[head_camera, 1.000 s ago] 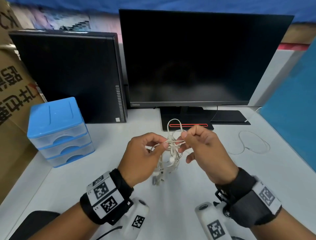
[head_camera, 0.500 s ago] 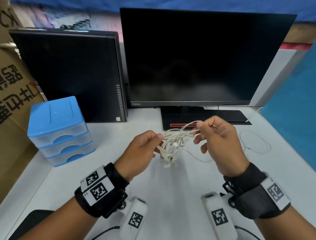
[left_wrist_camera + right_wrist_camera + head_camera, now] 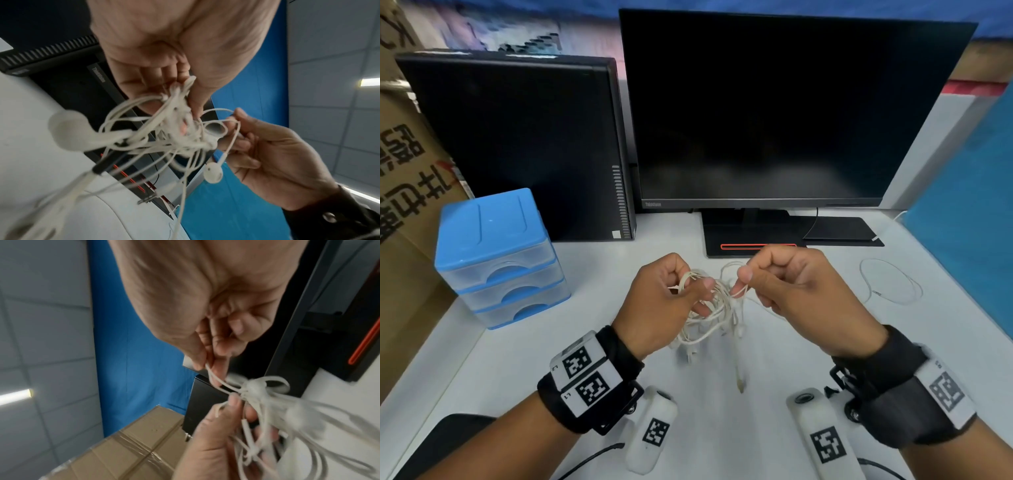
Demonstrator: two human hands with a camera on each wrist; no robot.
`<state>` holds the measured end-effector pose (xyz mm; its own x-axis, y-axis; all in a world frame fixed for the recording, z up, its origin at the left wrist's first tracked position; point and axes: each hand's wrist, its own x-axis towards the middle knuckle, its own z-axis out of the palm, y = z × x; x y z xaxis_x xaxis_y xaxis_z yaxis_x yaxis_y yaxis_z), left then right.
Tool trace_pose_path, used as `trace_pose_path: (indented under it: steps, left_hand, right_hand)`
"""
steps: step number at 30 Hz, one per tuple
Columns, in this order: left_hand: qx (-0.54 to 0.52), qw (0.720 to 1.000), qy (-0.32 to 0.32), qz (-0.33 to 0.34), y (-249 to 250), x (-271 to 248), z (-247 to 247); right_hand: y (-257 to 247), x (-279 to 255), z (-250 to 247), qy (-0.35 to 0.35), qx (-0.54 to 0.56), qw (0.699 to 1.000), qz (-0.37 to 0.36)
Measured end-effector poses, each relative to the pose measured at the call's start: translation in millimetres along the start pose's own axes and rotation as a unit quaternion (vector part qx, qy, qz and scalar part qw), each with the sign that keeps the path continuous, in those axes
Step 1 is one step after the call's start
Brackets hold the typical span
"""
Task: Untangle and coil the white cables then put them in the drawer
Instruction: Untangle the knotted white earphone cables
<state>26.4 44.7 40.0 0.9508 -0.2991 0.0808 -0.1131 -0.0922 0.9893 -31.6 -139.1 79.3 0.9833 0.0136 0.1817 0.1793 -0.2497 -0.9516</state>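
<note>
A tangled bundle of white cables [image 3: 714, 313] with earbuds hangs between both hands above the white desk [image 3: 774, 349]. My left hand [image 3: 664, 301] grips several loops of the tangle [image 3: 164, 129], fingers curled round them. My right hand [image 3: 784, 284] pinches a thin strand [image 3: 213, 378] between thumb and forefinger, close beside the left. An earbud [image 3: 212, 174] dangles under the tangle and a plug end [image 3: 739, 383] hangs low near the desk. The blue drawer unit [image 3: 496, 257] stands at the left with its drawers closed.
A black monitor [image 3: 774, 109] and its base [image 3: 753, 236] stand right behind the hands, a black computer case [image 3: 524, 147] at the back left. Another white cable [image 3: 890, 281] lies looped on the desk at right. Cardboard boxes [image 3: 404, 178] line the left edge, a blue panel [image 3: 969, 219] the right.
My right hand pulled a strand out to the right, then came back close to the left hand. The bundle now hangs lower, with a plug end dangling near the desk.
</note>
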Motion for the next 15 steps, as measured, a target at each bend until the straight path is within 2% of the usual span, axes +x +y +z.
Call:
trace_pose_path:
  steps: [3,6,8,12,15]
  left_hand:
    - [0.008,1.0,0.029,-0.006,-0.8,3.3,-3.6]
    - [0.016,0.999,0.029,-0.01,-0.1,3.4,-4.1]
    - [0.013,1.0,0.025,-0.006,1.5,1.5,-2.7]
    - [-0.021,1.0,-0.004,0.006,9.3,-3.3,-0.2]
    - [-0.048,0.998,-0.037,0.005,14.2,-6.9,1.2]
  right_hand:
    - [-3.0,-2.8,0.1,-0.06,0.017,0.998,-0.01]
    - [-5.1,-4.4,1.4,-0.088,0.032,0.996,-0.004]
    - [-3.7,-2.8,2.9,-0.062,0.049,0.997,0.019]
    - [4.0,2.0,5.3,0.045,0.029,0.996,0.075]
    - [2.6,1.3,6.9,0.06,0.051,0.993,0.09]
